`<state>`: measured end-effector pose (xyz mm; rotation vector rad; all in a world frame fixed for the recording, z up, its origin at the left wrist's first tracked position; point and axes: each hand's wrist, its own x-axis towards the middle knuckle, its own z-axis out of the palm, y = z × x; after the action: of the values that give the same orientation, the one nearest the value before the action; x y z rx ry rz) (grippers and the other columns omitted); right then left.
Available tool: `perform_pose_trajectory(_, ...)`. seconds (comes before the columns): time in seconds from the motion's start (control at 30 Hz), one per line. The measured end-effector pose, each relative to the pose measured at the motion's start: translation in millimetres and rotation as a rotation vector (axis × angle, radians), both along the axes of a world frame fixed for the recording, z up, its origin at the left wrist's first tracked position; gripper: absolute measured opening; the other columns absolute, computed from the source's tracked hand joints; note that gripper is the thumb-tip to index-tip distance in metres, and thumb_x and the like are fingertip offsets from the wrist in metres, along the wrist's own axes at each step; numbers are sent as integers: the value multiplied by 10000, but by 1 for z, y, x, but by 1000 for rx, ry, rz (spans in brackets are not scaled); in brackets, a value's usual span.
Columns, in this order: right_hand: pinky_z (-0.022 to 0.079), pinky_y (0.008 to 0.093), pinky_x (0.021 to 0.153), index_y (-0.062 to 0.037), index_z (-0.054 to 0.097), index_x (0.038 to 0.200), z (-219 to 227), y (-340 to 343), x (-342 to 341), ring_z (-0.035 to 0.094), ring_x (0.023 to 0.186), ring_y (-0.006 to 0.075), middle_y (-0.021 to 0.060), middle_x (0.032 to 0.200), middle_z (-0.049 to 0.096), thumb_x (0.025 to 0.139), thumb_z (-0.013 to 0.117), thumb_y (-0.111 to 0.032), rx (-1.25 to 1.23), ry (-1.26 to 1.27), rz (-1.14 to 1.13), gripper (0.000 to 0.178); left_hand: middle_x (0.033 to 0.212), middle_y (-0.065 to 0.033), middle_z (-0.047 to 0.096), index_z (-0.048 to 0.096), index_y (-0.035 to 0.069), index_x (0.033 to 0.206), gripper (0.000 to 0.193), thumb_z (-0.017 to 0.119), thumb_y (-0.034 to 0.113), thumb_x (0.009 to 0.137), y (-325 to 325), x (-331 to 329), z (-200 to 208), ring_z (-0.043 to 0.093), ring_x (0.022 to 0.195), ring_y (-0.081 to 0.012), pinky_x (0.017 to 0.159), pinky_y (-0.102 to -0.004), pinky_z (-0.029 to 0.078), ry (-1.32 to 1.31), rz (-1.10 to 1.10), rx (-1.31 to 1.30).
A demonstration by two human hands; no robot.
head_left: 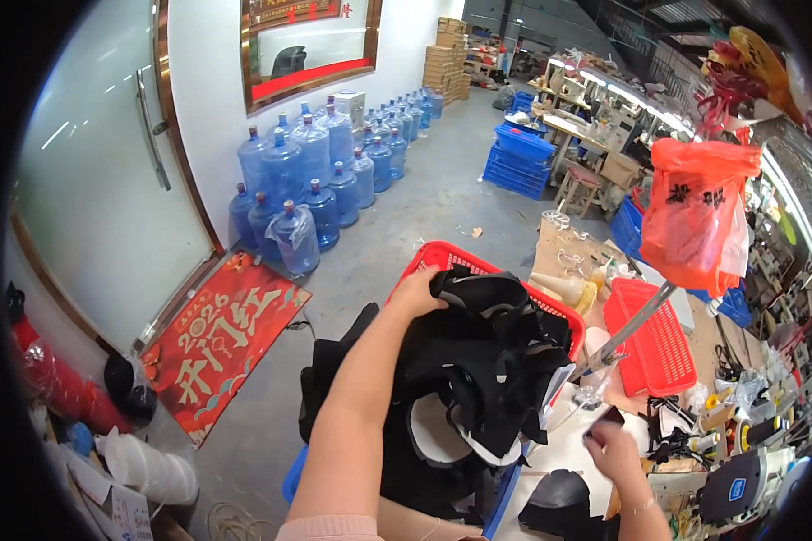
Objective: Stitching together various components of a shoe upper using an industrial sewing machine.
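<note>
My left arm reaches over a heap of black shoe uppers [460, 361], some showing white linings. At the heap's far side, my left hand [417, 294] is closed on the edge of a black shoe upper [483, 293]; its fingertips are partly hidden. The heap fills and overhangs a red plastic basket [561, 317]. Over the white worktop [550, 460] on the right, my right hand [615, 453] is curled around a small dark piece [612, 417], too blurred to name. A black rounded upper [558, 496] lies on the worktop just left of that wrist.
A metal pole [641, 316] rises beside the heap, with a red plastic bag [700, 212] hanging above. Behind it lies an empty-looking red basket [648, 338]. A sewing machine [740, 487] stands at right. Blue-tinted water bottles [298, 171] line the wall; a red mat [226, 343] lies by the door.
</note>
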<state>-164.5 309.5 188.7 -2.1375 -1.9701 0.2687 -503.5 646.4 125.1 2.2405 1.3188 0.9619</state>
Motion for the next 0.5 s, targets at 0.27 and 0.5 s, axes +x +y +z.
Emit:
perform_pose_trajectory(0.27, 461, 355, 822, -35, 635, 987, 70, 266, -92, 596, 943, 306, 161, 972, 634, 799, 615, -232, 335, 353, 341, 273, 832, -42, 592, 589, 124, 1000, 288, 533, 168, 721, -128, 23, -29, 604, 778, -223, 705, -333, 499, 417, -144, 608)
perform_pose_trajectory(0.5, 367, 566, 892, -215, 394, 1328, -29, 251, -157, 478, 1135, 354, 168, 1225, 493, 695, 516, -714, -328, -192, 665, 815, 844, -114, 585, 594, 60, 1015, 318, 544, 183, 726, -236, 14, 3, 597, 861, -294, 797, -348, 477, 405, -410, 389)
